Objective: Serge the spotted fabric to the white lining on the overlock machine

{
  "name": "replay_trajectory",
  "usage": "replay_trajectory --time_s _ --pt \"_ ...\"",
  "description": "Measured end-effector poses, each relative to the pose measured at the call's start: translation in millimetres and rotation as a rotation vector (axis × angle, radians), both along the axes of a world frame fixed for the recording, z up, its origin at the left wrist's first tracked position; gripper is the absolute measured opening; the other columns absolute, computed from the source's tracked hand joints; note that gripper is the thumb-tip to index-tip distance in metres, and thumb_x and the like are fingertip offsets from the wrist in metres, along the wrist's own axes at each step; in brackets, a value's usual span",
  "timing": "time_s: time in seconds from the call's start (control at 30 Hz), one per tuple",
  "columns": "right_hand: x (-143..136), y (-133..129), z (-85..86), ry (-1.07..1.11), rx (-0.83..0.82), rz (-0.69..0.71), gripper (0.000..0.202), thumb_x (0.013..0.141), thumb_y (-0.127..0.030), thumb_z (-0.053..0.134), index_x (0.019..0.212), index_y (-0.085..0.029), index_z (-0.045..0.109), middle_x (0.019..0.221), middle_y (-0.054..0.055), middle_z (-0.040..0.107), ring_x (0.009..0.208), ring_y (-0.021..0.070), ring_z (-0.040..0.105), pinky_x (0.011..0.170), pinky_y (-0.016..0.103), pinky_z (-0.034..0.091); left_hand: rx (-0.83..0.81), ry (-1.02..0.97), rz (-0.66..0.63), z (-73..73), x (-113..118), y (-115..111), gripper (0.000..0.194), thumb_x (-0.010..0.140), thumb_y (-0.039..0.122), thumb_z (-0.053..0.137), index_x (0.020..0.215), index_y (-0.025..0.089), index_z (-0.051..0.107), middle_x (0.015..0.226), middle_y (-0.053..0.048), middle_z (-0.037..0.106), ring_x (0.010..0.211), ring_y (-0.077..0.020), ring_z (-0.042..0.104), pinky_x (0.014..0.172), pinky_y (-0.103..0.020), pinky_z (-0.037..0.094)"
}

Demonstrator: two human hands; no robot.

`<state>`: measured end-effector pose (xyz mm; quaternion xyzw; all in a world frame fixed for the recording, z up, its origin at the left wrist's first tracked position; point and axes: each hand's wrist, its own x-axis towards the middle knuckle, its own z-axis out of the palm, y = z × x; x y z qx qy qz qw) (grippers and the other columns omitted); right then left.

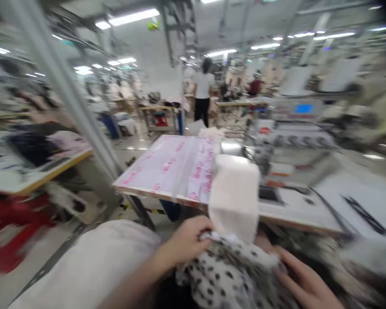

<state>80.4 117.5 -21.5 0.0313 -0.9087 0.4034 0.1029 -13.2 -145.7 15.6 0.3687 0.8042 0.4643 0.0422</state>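
- White, dark-spotted fabric [228, 277]: bunched between both hands, below the table edge.
- Left hand [188, 240]: nearly closed, pinching its upper edge.
- Right hand [304, 277]: partly curled at its right side; grip blurred.
- Pale cloth panel [234, 195]: overhangs, hiding part of the table edge.
- Sewing machine [296, 148]: right, beyond the fabric.
- Metal post [73, 94]: slants across left view.

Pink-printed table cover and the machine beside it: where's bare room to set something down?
The pink-printed cover looks bare left of the pale cloth. The white tabletop has bare patches around the dark tool, right of the machine. Crowded: around the machine, and nearest you, where left hand and right hand hold spotted cloth.
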Motion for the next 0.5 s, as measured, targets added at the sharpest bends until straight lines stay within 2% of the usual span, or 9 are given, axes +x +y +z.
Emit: replay_trajectory --time_s 0.07,0.2,0.33,0.5 --pt "0.1 -2.1 -4.4 -0.063 -0.091 0.087 0.025 0.083 -0.044 0.045 0.089 -0.024 0.057 0.085 0.005 0.063 0.082 0.0212 0.061 0.073 0.033 0.051 0.036 -0.01 0.015 -5.8 -2.3 -1.2 0.024 0.071 0.008 0.045 0.09 0.015 0.058 0.092 -0.006 0.06 0.088 -0.0165 0.055 0.082 -0.027 0.042" --pt "-4.3 -10.5 -10.3 0.073 -0.105 0.006 0.004 0.08 -0.02 0.047 0.083 -0.019 0.05 0.076 0.002 0.056 0.072 0.016 0.053 0.066 0.027 0.043 0.083 0.324 0.133 -22.9 -10.4 -1.0 0.017 0.074 0.006 0.047 0.084 0.018 0.053 0.096 -0.006 0.061 0.092 -0.0159 0.057 0.082 -0.027 0.044" --pt "-2.2 -16.2 -22.8 0.314 -0.024 -0.037 0.012 0.073 -0.007 0.044 0.074 -0.019 0.042 0.071 0.001 0.047 0.068 0.0156 0.046 0.06 0.027 0.037 0.153 0.639 0.144 -37.0 -9.3 4.0 0.017 0.074 0.003 0.051 0.083 0.018 0.05 0.095 -0.006 0.062 0.088 -0.0143 0.06 0.076 -0.025 0.048" --pt "3.0 -13.2 -40.6 0.429 0.058 -0.052 0.017 0.07 -0.003 0.042 0.073 -0.02 0.039 0.07 0.002 0.046 0.069 0.0169 0.042 0.059 0.028 0.034 0.156 0.813 0.113 -50.1 -7.9 9.4 0.019 0.073 0.0 0.053 0.083 0.016 0.051 0.093 -0.009 0.064 0.084 -0.0155 0.062 0.076 -0.028 0.052"
